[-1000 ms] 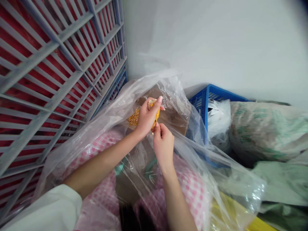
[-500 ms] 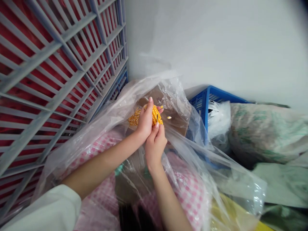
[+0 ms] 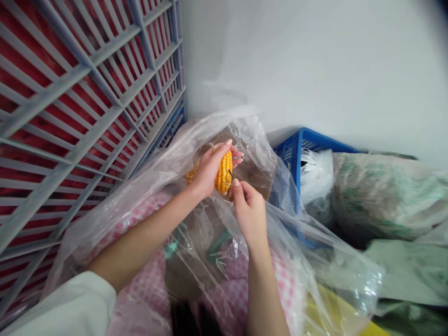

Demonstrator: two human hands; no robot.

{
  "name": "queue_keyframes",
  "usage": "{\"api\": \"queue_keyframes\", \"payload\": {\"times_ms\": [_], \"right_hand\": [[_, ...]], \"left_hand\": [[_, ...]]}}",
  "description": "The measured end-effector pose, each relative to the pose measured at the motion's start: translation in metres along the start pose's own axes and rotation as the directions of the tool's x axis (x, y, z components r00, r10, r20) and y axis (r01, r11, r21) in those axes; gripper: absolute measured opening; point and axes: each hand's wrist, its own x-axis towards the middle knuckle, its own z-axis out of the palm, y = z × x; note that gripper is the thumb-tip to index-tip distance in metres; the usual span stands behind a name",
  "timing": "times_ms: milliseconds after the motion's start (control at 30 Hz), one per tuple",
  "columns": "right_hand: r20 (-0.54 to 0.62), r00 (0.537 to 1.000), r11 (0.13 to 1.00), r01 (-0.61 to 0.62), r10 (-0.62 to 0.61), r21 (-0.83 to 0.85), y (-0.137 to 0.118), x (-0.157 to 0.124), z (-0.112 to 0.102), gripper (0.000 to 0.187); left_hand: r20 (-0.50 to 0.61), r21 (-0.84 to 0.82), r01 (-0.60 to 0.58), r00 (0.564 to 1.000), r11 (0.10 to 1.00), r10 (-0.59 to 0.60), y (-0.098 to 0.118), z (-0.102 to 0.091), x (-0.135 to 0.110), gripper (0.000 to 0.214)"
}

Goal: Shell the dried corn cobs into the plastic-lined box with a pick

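Note:
An ear of yellow corn (image 3: pixel 223 175) is gripped in my left hand (image 3: pixel 210 169), whose thumb lies along its upper end. Close to the cob's lower right, my right hand (image 3: pixel 249 205) pinches a thin dark pointed tool (image 3: pixel 230 174), its tip at the kernels. Most of that tool is hidden in the fingers. Loose corn kernels (image 3: pixel 192 174) lie beyond my left hand, partly covered by it. A clear plastic sheet or bag (image 3: pixel 168 170) spreads around and beneath both hands and over my legs.
Grey slatted crates (image 3: pixel 115 109) with red contents rise on the left. At the right stands a blue crate (image 3: pixel 300 161) beside a stuffed woven sack (image 3: pixel 381 193). A white wall (image 3: pixel 315 65) closes off the back. Brown cardboard (image 3: pixel 254 179) shows behind the corn.
My right hand has moved right and slightly down, away from my left hand, with the tool. The corn has turned more upright in my left hand, whose fingers have spread somewhat.

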Motion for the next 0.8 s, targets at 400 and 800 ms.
{"api": "queue_keyframes", "payload": {"times_ms": [400,800], "right_hand": [[0.109,0.991,0.972,-0.101,0.079,0.215,0.003,0.000,-0.016,0.037],[0.104,0.995,0.992,0.006,0.007,-0.124,0.008,0.003,-0.020,0.034]], "left_hand": [[0.116,0.115,0.006,0.993,0.993,-0.020,0.006,0.004,-0.005,0.021],[0.283,0.441,-0.072,0.957,0.894,-0.063,-0.010,-0.002,-0.005,0.030]]}}
